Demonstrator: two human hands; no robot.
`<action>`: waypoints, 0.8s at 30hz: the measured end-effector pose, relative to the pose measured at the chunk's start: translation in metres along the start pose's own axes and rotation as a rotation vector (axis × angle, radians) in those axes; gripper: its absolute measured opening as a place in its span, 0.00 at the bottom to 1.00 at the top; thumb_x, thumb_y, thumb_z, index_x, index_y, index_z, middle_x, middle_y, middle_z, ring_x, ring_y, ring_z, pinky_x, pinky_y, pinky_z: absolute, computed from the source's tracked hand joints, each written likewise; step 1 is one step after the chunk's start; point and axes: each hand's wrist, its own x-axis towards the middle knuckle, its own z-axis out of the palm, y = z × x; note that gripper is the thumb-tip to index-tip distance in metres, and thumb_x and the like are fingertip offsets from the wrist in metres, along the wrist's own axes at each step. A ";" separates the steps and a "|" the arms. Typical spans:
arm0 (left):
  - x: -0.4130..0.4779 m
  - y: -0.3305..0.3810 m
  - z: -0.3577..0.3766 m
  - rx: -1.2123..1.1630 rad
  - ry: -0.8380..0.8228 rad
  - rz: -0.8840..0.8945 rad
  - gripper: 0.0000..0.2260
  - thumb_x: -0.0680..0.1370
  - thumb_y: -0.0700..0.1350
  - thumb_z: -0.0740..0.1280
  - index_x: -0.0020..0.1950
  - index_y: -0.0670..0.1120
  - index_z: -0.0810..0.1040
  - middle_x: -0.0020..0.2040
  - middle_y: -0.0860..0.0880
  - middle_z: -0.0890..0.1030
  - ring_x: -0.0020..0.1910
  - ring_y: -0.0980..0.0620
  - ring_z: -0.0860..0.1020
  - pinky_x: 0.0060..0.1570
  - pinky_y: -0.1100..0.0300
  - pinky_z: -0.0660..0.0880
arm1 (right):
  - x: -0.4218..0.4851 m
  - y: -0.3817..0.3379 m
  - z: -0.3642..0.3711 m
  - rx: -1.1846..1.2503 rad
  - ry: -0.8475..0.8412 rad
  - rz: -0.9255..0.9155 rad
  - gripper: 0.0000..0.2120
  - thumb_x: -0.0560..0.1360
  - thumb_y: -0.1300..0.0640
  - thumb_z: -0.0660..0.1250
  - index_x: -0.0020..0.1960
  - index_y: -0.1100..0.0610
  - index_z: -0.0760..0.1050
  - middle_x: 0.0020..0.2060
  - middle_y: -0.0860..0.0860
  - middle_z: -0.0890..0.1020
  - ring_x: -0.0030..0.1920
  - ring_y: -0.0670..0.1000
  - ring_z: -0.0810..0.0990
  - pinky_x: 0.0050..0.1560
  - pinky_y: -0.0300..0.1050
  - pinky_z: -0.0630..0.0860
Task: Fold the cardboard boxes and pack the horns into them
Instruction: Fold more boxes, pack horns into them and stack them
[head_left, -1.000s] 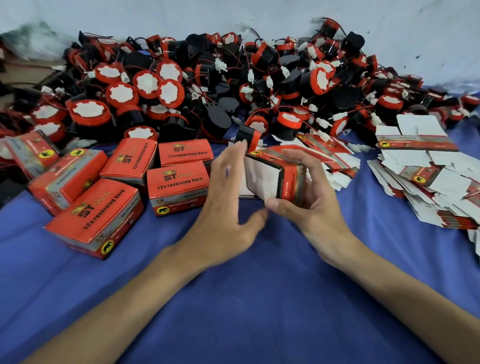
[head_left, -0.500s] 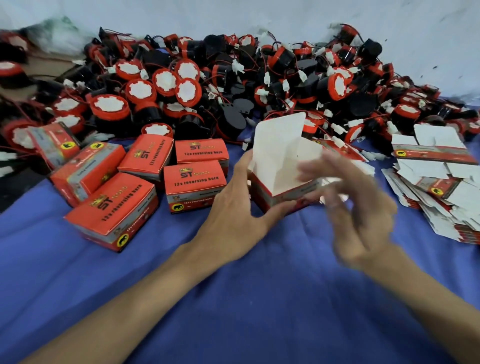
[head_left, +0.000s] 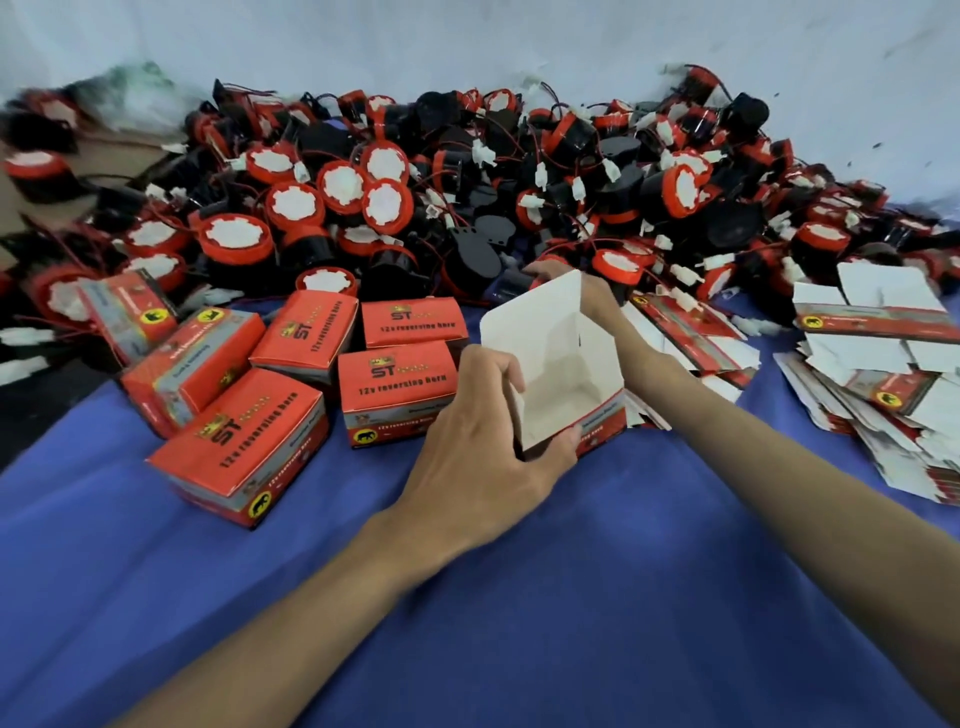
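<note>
An open red cardboard box (head_left: 566, 364) stands on the blue cloth (head_left: 571, 597), white inside, empty, its lid flap raised. My left hand (head_left: 478, 457) grips its near left corner, thumb on the front wall. My right hand (head_left: 592, 296) reaches past the box into the pile of black-and-red horns (head_left: 467, 182). Its fingers curl over a black horn (head_left: 511, 288) at the pile's front edge, and the raised flap hides part of the hand.
Several closed red boxes (head_left: 400, 384) lie in a cluster left of the open one. Flat unfolded box blanks (head_left: 883, 364) are heaped at the right, with more (head_left: 691, 332) just behind my right forearm. A pale wall (head_left: 519, 41) backs the horn pile.
The box was turned upright and opened, its lid flap raised. My right hand let go of it and moved forward into the horn pile. My left hand kept hold of the box.
</note>
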 end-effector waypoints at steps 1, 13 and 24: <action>0.000 -0.001 0.001 -0.003 0.009 -0.009 0.21 0.68 0.58 0.68 0.48 0.58 0.56 0.42 0.55 0.67 0.43 0.59 0.71 0.35 0.68 0.68 | -0.002 -0.003 -0.003 0.048 0.085 -0.004 0.20 0.77 0.59 0.63 0.67 0.64 0.70 0.64 0.60 0.76 0.63 0.59 0.74 0.57 0.24 0.62; 0.002 0.005 -0.001 0.022 -0.016 -0.025 0.23 0.63 0.70 0.63 0.47 0.63 0.55 0.39 0.55 0.67 0.40 0.58 0.70 0.32 0.62 0.67 | -0.071 -0.037 -0.099 0.666 0.512 -0.306 0.06 0.78 0.55 0.59 0.52 0.53 0.62 0.42 0.42 0.84 0.43 0.41 0.81 0.42 0.35 0.76; 0.004 0.005 -0.001 0.010 -0.038 -0.068 0.23 0.61 0.67 0.65 0.48 0.63 0.57 0.43 0.57 0.73 0.41 0.58 0.76 0.38 0.51 0.75 | -0.100 -0.058 -0.019 0.107 0.256 -0.547 0.10 0.76 0.60 0.65 0.45 0.68 0.76 0.47 0.59 0.78 0.49 0.55 0.77 0.50 0.51 0.75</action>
